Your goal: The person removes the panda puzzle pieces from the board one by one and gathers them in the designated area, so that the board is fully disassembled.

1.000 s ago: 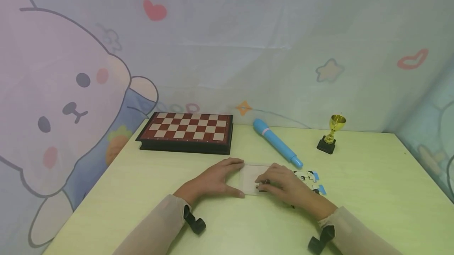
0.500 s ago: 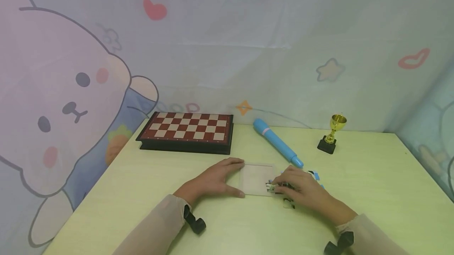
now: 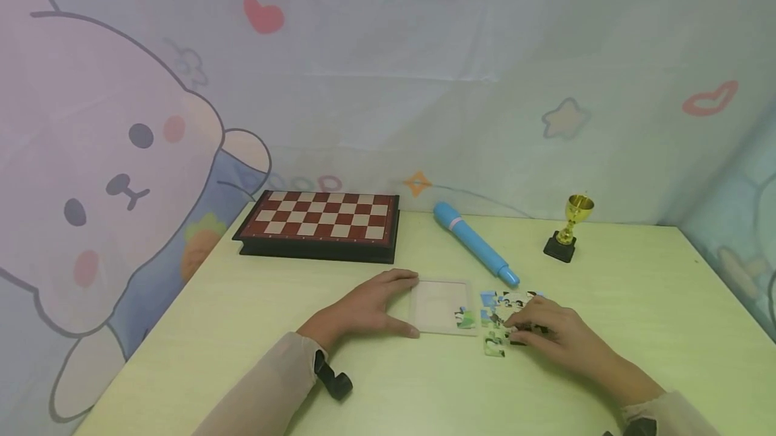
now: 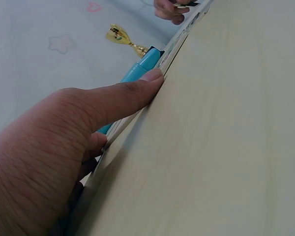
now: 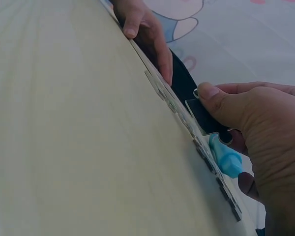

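A shallow whitish puzzle tray [image 3: 439, 298] lies on the table. My left hand [image 3: 370, 311] holds it at its left side, thumb at the near corner and fingers at the far one. One green-and-white jigsaw piece [image 3: 465, 318] lies in the tray's near right corner. Right of the tray are several loose jigsaw pieces [image 3: 494, 345] with blue, green and black-and-white print. Over them my right hand [image 3: 560, 335] pinches a jigsaw piece [image 5: 206, 118] between thumb and fingers; its dark side shows in the right wrist view. The hand hides part of the loose pieces.
A red-and-white chessboard box [image 3: 321, 220] sits at the back left. Behind the pieces lies a blue microphone-shaped tube [image 3: 475, 244]. A small gold trophy cup [image 3: 570, 224] on a black base stands at the back right. A printed cloth [image 3: 388, 72] hangs behind the table.
My right hand has set a piece in the tray's near right corner and let go. It has moved right to the loose pieces and now holds another. My left hand stays put.
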The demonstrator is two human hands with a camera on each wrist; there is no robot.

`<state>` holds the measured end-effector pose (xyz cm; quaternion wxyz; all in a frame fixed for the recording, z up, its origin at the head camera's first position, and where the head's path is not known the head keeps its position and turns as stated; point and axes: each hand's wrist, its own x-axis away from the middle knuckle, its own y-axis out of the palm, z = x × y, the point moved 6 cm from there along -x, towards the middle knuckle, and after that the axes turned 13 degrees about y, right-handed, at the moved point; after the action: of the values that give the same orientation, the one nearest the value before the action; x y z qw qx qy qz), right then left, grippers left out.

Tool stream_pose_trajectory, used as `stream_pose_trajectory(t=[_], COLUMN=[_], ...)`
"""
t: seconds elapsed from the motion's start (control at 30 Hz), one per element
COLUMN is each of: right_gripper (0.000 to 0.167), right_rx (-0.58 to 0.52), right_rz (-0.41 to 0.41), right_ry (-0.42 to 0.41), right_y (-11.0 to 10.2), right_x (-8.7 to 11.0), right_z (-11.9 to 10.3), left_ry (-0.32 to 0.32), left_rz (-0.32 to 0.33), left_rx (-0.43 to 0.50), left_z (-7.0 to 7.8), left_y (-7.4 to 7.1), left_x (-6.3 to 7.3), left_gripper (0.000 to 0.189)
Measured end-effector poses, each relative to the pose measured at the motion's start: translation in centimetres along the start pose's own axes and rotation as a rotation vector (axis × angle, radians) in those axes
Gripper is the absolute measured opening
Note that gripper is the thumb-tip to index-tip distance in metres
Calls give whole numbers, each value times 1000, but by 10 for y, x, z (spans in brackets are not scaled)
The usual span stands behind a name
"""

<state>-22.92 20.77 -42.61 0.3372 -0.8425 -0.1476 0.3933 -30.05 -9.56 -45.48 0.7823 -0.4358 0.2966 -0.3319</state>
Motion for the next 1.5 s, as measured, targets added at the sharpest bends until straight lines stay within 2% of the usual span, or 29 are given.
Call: stream_pose_trajectory(t=[0.23,0.33,0.5,0.73,0.9,1.33,1.5], right_gripper=[35,34,34,36,33,40,40], right_rx=[-9,3,7,-5,25,21,23], right_rz=[-89,-113,-117,-85,-94,-52,-47], right_ry=[128,151,135,42,65,-28,-24], right_y=[-3,-2,-1,-2,-2,-1,0], right_x=[13,15,17,15,14,14,14], right_z=[8,9,9,6,7,7,8], left_ry=[-3,-7,-10,-7,-4,-10,-15], left_rz=[0,-2,-6,-6,-7,-6,-7], left_rx=[-8,-3,2,3,-7,-6,-3], left_z=[0,1,2,6,4,0,0], left_y=[-1,-2,-1,-2,-1,1,1], left_x=[0,0,0,-1,-1,-1,-1], left_gripper=[100,100,100,100,100,100,101])
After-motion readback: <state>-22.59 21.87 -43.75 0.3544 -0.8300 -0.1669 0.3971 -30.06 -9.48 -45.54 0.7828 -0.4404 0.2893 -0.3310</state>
